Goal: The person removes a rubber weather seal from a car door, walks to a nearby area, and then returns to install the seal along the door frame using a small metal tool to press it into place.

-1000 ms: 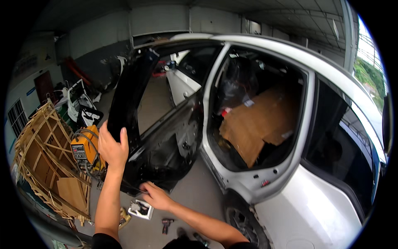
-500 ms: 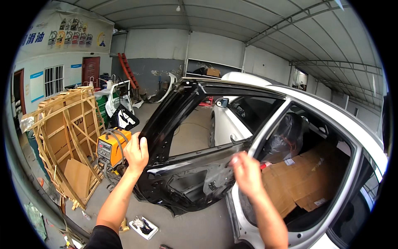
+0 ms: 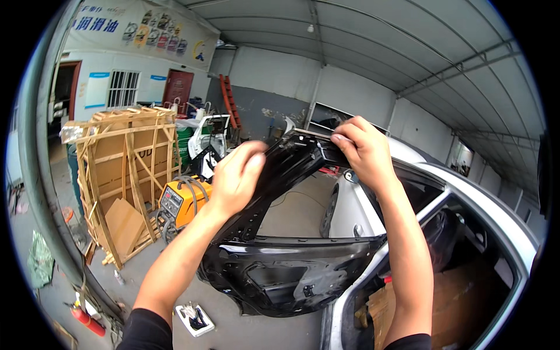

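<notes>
A bare black car door (image 3: 291, 274) stands swung out from the white car (image 3: 522, 233), its inner panel toward me and its window opening without glass. My right hand (image 3: 367, 154) is raised to the top of the door's window frame, thumb and curled fingers closed at its upper edge. Beside the frame's left pillar is my left hand (image 3: 236, 178). Its fingers bend inward but are smeared by motion, so I cannot tell whether they touch the pillar. Both forearms cover parts of the door and car.
An orange welding machine (image 3: 184, 198) and a wooden crate frame (image 3: 125, 181) stand at left. On the floor lie a white tray with tools (image 3: 195, 319) and a red fire extinguisher (image 3: 87, 321). Cardboard (image 3: 455, 306) fills the car's doorway. A red ladder (image 3: 230, 102) leans at the back wall.
The view has turned left. My right hand has risen from the lower window edge to the top of the door frame. My left hand has moved up along the pillar.
</notes>
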`<act>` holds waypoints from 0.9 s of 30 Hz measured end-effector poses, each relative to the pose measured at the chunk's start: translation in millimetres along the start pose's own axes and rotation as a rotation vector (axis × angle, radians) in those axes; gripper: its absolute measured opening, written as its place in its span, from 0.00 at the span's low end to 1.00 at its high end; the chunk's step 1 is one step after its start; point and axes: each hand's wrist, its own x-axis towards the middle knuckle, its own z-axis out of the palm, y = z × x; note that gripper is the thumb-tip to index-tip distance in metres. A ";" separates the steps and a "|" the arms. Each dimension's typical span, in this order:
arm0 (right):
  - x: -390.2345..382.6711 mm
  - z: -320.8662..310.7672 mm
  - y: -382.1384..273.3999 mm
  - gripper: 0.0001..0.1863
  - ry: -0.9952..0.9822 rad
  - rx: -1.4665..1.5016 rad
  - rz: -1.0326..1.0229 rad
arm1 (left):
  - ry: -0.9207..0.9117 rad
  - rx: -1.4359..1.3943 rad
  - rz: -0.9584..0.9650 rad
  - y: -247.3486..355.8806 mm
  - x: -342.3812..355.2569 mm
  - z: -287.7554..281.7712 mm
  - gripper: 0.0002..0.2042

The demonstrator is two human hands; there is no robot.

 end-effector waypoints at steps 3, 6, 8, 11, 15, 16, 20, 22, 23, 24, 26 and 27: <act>5.8 6.6 0.6 0.07 -0.020 0.000 -0.066 | -0.176 -0.297 -0.177 14.9 43.7 12.2 0.16; 4.4 6.9 2.2 0.07 0.009 -0.036 -0.116 | -0.287 -0.297 -0.280 15.0 56.6 18.5 0.18; 3.1 3.9 5.4 0.07 0.008 -0.066 -0.129 | -0.313 -0.404 -0.331 11.0 59.8 20.6 0.17; 2.7 4.1 1.7 0.08 0.020 -0.093 -0.142 | -0.381 -0.522 -0.464 13.4 73.1 17.9 0.17; -0.4 1.7 2.3 0.11 -0.014 -0.139 -0.102 | -0.501 -0.406 -0.568 22.7 87.2 4.2 0.17; -0.6 -3.9 -1.5 0.12 -0.023 -0.118 -0.064 | -0.513 -0.372 -0.550 22.2 87.7 4.1 0.17; 10.3 -32.0 -20.0 0.18 -0.176 -0.167 0.013 | -0.557 -0.378 -0.494 12.3 87.5 2.8 0.18; 16.7 -34.2 -24.7 0.19 -0.209 -0.246 -0.044 | -0.556 -0.424 -0.425 6.0 85.7 3.3 0.18; 18.3 -30.8 -26.5 0.18 -0.228 -0.287 -0.103 | -0.536 -0.451 -0.373 -4.2 81.3 7.2 0.18; 19.5 -27.0 -28.0 0.18 -0.248 -0.333 -0.161 | -0.517 -0.482 -0.318 -8.0 80.0 11.2 0.18; 22.1 -21.8 -35.1 0.18 -0.162 -0.378 -0.340 | -0.507 -0.556 -0.318 -11.8 77.3 15.4 0.17; 22.5 -20.4 -37.3 0.19 -0.143 -0.394 -0.318 | -0.502 -0.592 -0.319 -12.7 76.1 16.9 0.17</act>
